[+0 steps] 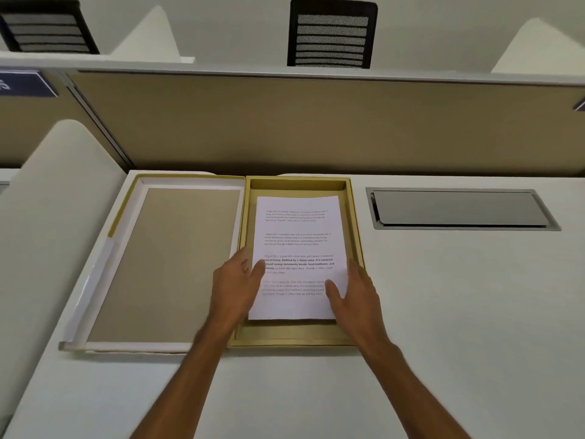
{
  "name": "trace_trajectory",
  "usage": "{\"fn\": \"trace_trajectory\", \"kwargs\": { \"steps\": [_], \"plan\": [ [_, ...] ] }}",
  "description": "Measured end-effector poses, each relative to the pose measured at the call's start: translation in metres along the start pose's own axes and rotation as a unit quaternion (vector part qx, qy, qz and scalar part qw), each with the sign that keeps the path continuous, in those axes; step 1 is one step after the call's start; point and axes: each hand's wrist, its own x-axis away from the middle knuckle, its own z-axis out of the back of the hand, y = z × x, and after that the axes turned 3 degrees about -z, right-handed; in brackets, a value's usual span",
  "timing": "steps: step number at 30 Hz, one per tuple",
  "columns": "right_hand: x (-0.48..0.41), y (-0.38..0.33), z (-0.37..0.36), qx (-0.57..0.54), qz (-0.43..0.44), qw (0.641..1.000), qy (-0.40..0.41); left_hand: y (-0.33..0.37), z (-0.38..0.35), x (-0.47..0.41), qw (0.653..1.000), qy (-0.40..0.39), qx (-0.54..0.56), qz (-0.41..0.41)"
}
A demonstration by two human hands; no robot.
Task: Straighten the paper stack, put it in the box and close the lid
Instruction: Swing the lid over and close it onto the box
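Note:
A white printed paper stack (pixel 297 245) lies flat inside the open gold box (pixel 356 236) on the white desk. The box's lid (pixel 177 264) lies open to the left, hinged along the box's left wall, its tan inner face up. My left hand (pixel 235 285) rests at the stack's left edge with its thumb on the top sheet. My right hand (pixel 356 293) rests at the stack's right edge, thumb on the paper. Both hands touch the lower half of the stack with fingers spread; whether they grip it is unclear.
A grey metal cable hatch (pixel 459 209) is set into the desk (pixel 443 312) right of the box. A tan partition wall (pixel 316 122) stands behind the desk. A white curved divider (pixel 47 217) borders the left side. Black office chairs (pixel 330 34) are beyond the partition.

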Motion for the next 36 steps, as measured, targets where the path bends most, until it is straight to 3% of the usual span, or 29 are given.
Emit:
{"fn": "trace_trajectory", "kwargs": {
  "steps": [4,8,11,13,21,31,36],
  "plan": [
    [0.058,0.008,-0.002,0.066,0.101,0.993,-0.003,-0.038,0.026,0.049,0.977,0.139,0.124,0.105],
    [0.113,0.016,-0.019,0.138,0.172,0.974,-0.053,-0.084,0.044,0.088,0.886,0.288,0.210,0.297],
    [0.137,0.012,-0.030,0.239,0.182,0.951,-0.079,-0.104,0.056,0.089,0.805,0.315,0.282,0.417],
    [0.145,0.013,-0.038,0.263,0.178,0.945,-0.074,-0.108,0.065,0.084,0.771,0.316,0.340,0.435],
    [0.150,-0.005,-0.063,0.306,0.158,0.933,-0.102,-0.113,0.087,0.066,0.781,0.303,0.397,0.375],
    [0.147,0.004,-0.082,0.325,0.172,0.927,-0.077,-0.116,0.073,0.097,0.828,0.314,0.440,0.152],
    [0.147,0.003,-0.083,0.326,0.183,0.926,-0.060,-0.102,0.074,0.110,0.882,0.306,0.350,0.077]
  ]
}}
